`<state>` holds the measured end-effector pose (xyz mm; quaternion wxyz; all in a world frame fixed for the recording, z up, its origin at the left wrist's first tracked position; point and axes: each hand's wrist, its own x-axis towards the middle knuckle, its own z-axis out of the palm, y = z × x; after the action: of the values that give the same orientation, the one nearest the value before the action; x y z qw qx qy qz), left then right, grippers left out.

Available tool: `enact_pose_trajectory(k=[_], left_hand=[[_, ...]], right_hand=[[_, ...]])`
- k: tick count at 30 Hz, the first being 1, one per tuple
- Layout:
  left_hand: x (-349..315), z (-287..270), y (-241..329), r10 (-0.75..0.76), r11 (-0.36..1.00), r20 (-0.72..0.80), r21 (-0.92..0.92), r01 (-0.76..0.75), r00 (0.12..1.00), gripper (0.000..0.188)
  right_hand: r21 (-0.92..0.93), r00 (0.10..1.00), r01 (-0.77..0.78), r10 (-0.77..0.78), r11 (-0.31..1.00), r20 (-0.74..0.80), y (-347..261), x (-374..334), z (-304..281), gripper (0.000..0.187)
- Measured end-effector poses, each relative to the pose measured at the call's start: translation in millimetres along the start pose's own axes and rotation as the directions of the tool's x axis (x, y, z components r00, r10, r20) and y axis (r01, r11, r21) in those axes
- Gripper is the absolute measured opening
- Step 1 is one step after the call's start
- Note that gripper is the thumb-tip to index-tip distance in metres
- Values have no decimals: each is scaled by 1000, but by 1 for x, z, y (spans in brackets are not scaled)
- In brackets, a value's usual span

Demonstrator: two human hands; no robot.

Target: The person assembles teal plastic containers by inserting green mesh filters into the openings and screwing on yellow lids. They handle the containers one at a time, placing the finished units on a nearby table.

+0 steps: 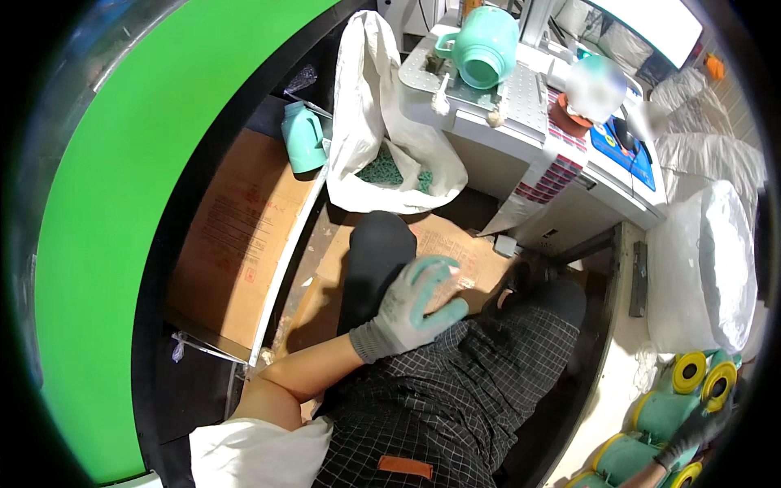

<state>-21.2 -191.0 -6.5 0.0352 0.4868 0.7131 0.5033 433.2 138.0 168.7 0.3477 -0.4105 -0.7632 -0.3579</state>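
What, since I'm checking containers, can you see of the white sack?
The white sack looks like creased woven plastic. It stands open, its left side rising tall, with green bits low inside. It sits beside the bench, beyond the left knee, apart from the left hand; bench contact is unclear.

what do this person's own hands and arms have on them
The left hand wears a pale grey fabric glove with mint-green areas and a dark grey cuff; above the forearm is a loose white cloth sleeve. The right hand wears a dark grey or black glove; its sleeve is out of view.
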Motion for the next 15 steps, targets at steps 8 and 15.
enact_pose_trajectory(k=[8, 15], left_hand=[[22, -69, -144, 25, 903, -304, 416, 109, 952, 41], [30, -116, -346, -370, 646, -513, 457, 612, 774, 50]], right_hand=[[522, 845, 341, -498, 782, 195, -268, -98, 87, 44], [623, 813, -153, -261, 767, 520, -293, -107, 81, 46]])
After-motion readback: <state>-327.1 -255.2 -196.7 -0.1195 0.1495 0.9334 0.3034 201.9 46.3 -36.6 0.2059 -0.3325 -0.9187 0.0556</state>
